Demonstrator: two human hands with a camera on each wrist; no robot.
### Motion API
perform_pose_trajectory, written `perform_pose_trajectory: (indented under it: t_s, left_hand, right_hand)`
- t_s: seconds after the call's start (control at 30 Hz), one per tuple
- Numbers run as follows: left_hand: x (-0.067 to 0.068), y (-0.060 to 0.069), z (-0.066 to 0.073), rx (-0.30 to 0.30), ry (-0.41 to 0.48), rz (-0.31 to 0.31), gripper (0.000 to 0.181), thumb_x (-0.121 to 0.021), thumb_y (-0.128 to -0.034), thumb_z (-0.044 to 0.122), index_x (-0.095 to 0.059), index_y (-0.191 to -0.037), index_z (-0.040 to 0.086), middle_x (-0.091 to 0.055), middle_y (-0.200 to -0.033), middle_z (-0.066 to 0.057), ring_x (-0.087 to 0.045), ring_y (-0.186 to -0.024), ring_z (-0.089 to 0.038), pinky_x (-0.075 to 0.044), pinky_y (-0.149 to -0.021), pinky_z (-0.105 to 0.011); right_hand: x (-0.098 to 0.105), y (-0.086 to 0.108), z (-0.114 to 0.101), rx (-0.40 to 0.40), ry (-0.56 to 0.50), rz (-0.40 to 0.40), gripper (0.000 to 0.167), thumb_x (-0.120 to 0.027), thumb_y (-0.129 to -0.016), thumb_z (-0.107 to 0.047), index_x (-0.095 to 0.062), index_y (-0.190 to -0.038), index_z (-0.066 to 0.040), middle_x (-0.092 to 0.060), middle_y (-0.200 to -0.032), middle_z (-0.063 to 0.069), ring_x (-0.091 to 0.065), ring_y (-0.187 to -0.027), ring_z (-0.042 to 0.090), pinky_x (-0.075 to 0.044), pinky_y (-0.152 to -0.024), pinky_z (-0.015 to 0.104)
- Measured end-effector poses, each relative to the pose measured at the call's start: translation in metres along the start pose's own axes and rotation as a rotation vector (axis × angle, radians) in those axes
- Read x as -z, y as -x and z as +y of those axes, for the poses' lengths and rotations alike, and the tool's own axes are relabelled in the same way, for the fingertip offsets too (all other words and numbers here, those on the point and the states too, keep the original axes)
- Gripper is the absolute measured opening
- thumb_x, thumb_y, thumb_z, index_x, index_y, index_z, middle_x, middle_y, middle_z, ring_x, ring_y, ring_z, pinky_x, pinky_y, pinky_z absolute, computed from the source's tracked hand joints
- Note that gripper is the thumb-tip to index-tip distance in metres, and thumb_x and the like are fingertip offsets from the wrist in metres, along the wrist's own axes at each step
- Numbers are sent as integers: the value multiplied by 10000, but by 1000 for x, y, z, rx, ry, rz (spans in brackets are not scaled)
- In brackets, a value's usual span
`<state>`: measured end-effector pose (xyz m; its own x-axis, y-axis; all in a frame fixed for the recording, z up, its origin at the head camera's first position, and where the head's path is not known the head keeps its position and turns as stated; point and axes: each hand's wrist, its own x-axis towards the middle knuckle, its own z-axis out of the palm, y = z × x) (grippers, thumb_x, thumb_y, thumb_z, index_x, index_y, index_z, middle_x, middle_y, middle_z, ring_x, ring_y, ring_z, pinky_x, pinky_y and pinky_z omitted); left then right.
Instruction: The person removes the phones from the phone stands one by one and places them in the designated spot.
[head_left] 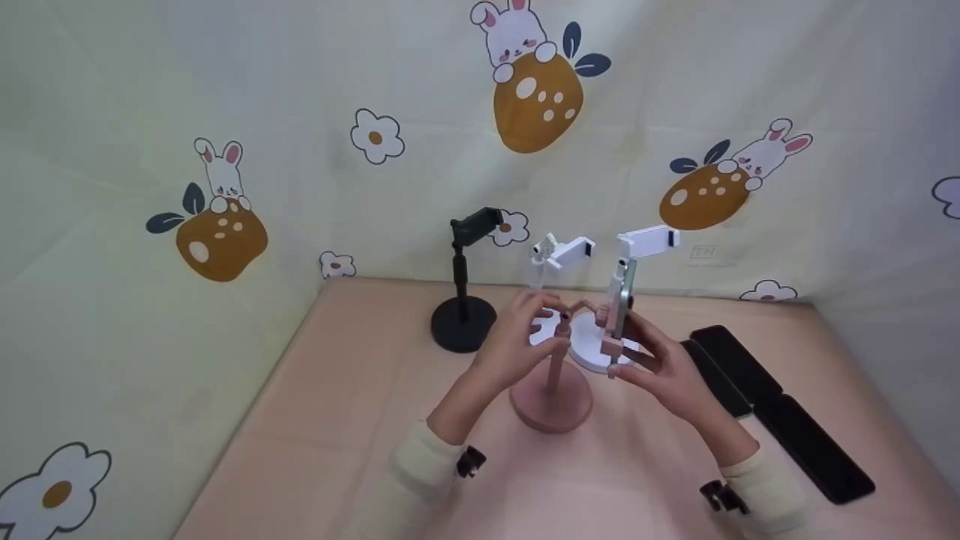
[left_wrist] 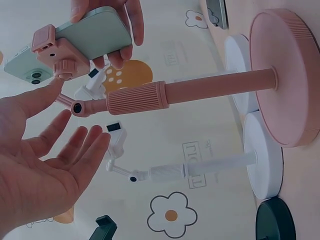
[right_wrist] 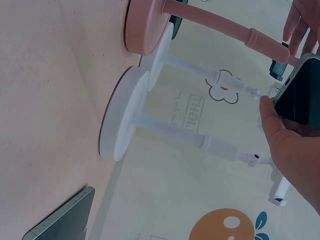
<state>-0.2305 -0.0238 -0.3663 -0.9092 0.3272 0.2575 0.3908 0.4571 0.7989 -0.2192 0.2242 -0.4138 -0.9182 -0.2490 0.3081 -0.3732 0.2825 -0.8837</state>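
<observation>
A pink phone stand (head_left: 551, 409) stands upright on its round base, with a pale green phone (left_wrist: 95, 35) upright in its clamp (left_wrist: 60, 52). My right hand (head_left: 667, 371) grips the phone by its edges, thumb on the near side; the phone's dark screen (right_wrist: 302, 95) shows in the right wrist view. My left hand (head_left: 514, 337) is at the stand's upper joint (left_wrist: 78, 108). Its thumb tip lies by the clamp's knob (left_wrist: 65, 69), and whether it touches is hard to tell. The other left fingers are spread loosely below the joint, holding nothing.
Behind the pink stand are two white phone stands (head_left: 589, 356) (left_wrist: 265, 155) and, farther left, a black phone stand (head_left: 463, 330). Several dark phones (head_left: 814, 446) lie at the right of the table (head_left: 315, 420). A patterned cloth wall (head_left: 420, 202) closes the back.
</observation>
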Motion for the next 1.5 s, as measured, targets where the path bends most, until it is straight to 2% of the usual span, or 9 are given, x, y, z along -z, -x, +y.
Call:
perform_pose_trajectory:
  t_s: [0.23,0.57,0.8,0.97,1.13,1.2,1.3,1.5]
  left_hand:
    - [-4,4,4,-23,15,12,427,-752,-896,272,-603,-1291,206,-540,-1281,-14,-600,-1196,-165,-525,-1032,-301]
    - [-10,8,11,-18,77,-17,518,-758,-891,250,-544,-1362,245,-505,-1343,-4,-622,-1184,-179,-538,-1008,-285]
    - [-15,10,14,-48,88,-8,496,-762,-886,248,-528,-1322,213,-505,-1320,-3,-640,-1171,-163,-548,-993,-293]
    - [-20,10,18,-68,87,-30,504,-760,-887,257,-523,-1328,205,-540,-1318,8,-609,-1177,-117,-525,-1015,-248]
    - [-26,10,20,-66,126,-60,571,-776,-870,270,-500,-1365,200,-564,-1321,-3,-623,-1181,-140,-522,-1015,-245]
    - [-28,10,20,-65,116,-59,597,-793,-851,293,-493,-1359,202,-590,-1297,7,-640,-1162,-145,-527,-1003,-234]
    - [-31,10,21,-59,48,-43,591,-803,-835,345,-489,-1317,208,-632,-1247,37,-647,-1140,-119,-527,-993,-217]
    - [-38,12,28,-46,-189,7,563,-743,-847,508,-492,-1272,236,-673,-1190,80,-661,-1078,-79,-558,-889,-198]
  right_hand:
    - [0,0,2,7,-11,-3,815,-774,-848,-55,-343,-1540,-58,-450,-1535,173,-520,-1248,-79,-478,-1026,205]
    - [0,1,2,22,-32,-3,808,-769,-851,-50,-346,-1540,-66,-450,-1535,171,-521,-1259,-69,-474,-1026,191]
    - [-1,1,1,25,-28,7,791,-762,-855,-41,-364,-1536,-89,-470,-1523,158,-528,-1257,-56,-476,-1027,191]
    - [-1,1,1,32,-33,7,779,-759,-860,-48,-370,-1533,-88,-477,-1516,168,-531,-1261,-50,-474,-1017,166]
    - [-1,2,3,34,-32,4,795,-757,-856,-33,-344,-1536,-45,-462,-1517,196,-535,-1244,-63,-475,-1021,183]
    - [-1,2,4,31,-27,6,804,-760,-851,-27,-339,-1536,-34,-462,-1515,202,-534,-1238,-70,-476,-1023,191]
    - [-1,2,4,28,-23,12,803,-759,-848,-17,-340,-1534,-26,-476,-1501,205,-537,-1231,-73,-478,-1020,190]
    - [-1,3,3,31,-14,19,797,-756,-850,-12,-341,-1531,-17,-498,-1474,221,-555,-1206,-68,-478,-1007,160]
